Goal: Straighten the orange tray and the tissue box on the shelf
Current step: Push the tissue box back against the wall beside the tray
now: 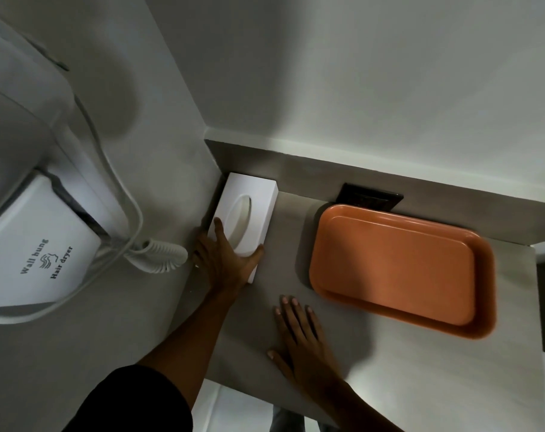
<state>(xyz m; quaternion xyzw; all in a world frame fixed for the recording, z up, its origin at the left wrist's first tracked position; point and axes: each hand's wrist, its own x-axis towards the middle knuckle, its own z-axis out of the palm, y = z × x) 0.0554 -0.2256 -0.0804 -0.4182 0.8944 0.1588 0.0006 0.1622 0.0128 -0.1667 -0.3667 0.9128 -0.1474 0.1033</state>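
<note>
A white tissue box (252, 198) with an oval slot lies on the grey shelf (389, 363), tucked against the left wall and running back toward the corner. My left hand (226, 263) grips the box's near end, with the thumb on its right edge and the fingers on its top and left side. An empty orange tray (399, 269) rests on the right part of the shelf, slightly skewed to the back wall. My right hand (299, 338) lies flat on the shelf between the box and the tray, fingers spread, touching neither.
A white wall-hung hair dryer (37, 244) with a coiled cord (159, 254) hangs on the left wall, close to the box. A dark rectangular wall plate (370, 198) sits behind the tray's far edge. The shelf ends just right of the tray.
</note>
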